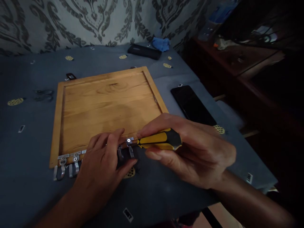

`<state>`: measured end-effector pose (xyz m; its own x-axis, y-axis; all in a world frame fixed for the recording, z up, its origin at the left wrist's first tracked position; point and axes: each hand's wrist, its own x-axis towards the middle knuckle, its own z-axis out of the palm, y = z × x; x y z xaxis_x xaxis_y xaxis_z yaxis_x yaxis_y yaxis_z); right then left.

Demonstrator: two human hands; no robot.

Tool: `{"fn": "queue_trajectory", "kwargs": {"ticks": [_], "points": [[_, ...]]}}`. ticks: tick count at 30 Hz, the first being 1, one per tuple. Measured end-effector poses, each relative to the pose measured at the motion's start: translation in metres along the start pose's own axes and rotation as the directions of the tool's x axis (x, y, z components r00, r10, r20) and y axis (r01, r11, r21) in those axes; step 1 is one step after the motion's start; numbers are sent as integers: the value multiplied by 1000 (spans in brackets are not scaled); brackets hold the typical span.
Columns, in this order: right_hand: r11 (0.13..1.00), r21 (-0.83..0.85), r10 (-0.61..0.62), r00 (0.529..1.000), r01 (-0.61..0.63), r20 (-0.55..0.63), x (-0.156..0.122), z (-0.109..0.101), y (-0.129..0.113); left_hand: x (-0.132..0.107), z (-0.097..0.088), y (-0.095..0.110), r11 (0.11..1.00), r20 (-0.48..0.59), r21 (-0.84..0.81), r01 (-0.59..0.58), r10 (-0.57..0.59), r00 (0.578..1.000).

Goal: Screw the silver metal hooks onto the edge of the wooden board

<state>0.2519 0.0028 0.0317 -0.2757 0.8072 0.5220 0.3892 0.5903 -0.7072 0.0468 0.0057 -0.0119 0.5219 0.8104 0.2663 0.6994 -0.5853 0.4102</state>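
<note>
A wooden framed board [106, 104] lies on the table, with a row of metal coat hooks [75, 161] along its near edge. My left hand [102, 167] rests over the middle of that row, fingers lying on the board's edge and thumb spread apart; it covers part of the hooks. My right hand [190, 145] grips the yellow and black handle of a screwdriver [154, 141]. The screwdriver points left, close to a hook with a cross-head screw [129, 140]. Its tip is hard to make out, so I cannot tell whether it touches a screw.
A black phone [193, 104] lies right of the board. Behind are a black case [144, 51] and a blue cloth [161, 44]. Small dark pieces [43, 95] lie to the left on the blue patterned tablecloth [30, 142]. Dark wooden furniture [225, 72] stands at the right.
</note>
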Motion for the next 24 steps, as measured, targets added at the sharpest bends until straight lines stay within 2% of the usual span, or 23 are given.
{"fn": "queue_trajectory", "kwargs": {"ticks": [5, 7, 10, 13, 20, 24], "points": [[994, 111, -19, 997, 11, 77, 2, 1, -2, -1, 0, 1, 999, 5, 16, -33, 33, 999], [988, 150, -33, 997, 22, 69, 3, 2, -2, -1, 0, 1, 999, 17, 29, -39, 38, 999], [989, 149, -14, 999, 7, 48, 5, 1, -1, 0, 0, 1, 997, 36, 63, -38, 35, 999], [988, 154, 9, 994, -26, 111, 7, -3, 0, 1, 0, 1, 997, 23, 68, -33, 31, 999], [985, 175, -31, 980, -3, 196, 10, -7, 0, -1, -1, 1, 995, 26, 81, -49, 47, 999], [995, 103, -27, 988, 11, 151, 10, -3, 0, 0, 0, 1, 996, 28, 81, -45, 43, 999]]}}
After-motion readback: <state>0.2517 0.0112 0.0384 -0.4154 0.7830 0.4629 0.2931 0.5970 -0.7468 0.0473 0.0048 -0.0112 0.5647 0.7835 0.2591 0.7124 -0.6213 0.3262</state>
